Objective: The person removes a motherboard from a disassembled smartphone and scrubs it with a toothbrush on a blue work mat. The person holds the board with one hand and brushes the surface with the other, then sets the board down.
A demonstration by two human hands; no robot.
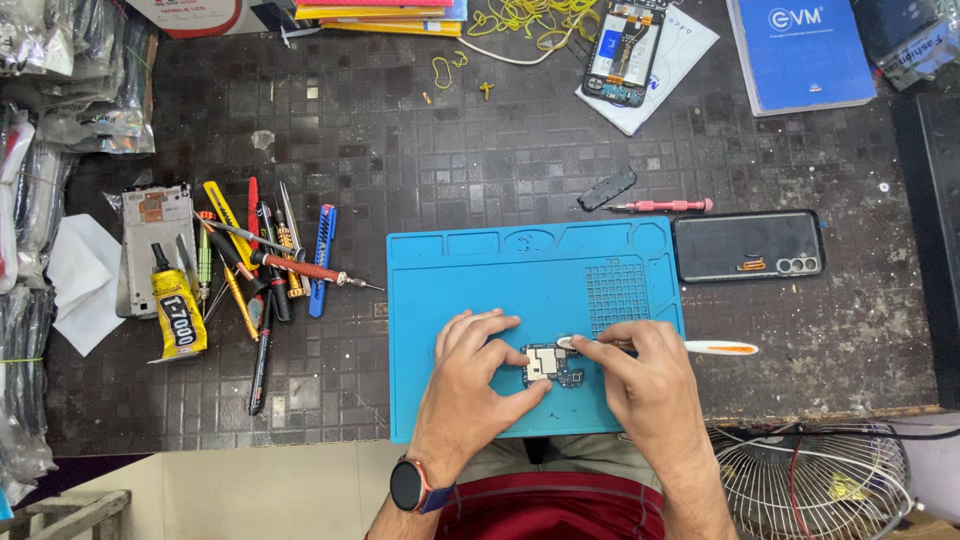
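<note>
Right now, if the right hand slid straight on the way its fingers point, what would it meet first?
The right hand points left, so it would likely first meet the small circuit board on the blue mat, then the left hand holding it.

Phone-repair workshop: dark, worn, grid-patterned surface (420,150) carrying a blue silicone repair mat (500,270) with moulded compartments, on which a small circuit board (553,365) lies. Left of the mat, a row of screwdrivers and prying tools (265,265), a yellow glue tube (178,310) and a stripped phone frame (150,225); at the far edge, an opened phone (625,45) with internals exposed; right of the mat, a dark phone back cover (748,245) and a pink-handled screwdriver (665,206). Bagged spare parts (40,90) are stacked along the left side.
</note>
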